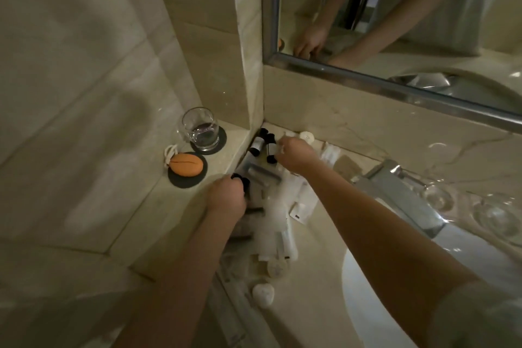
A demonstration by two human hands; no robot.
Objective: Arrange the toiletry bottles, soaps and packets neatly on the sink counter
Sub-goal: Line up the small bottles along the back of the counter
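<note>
Near on the counter (314,237) lies a white soap (263,293), then heaped packets (278,224). The left hand (226,198) grips a black-capped bottle (240,180). The right hand (295,156) curls beside two lying bottles (261,145); whether it holds anything, I cannot tell. Far left, a glass (201,128) holds a little clear liquid.

Both arms extended — left hand (226,197) curled, gripping, right hand (296,156) palm-down, fingers bent

Jumbled heap of black-capped bottles (256,146), white packets (301,208)

Beige sink counter (313,285) bears black-capped bottles (256,147), white packets (302,206) and round soaps (263,293).
</note>
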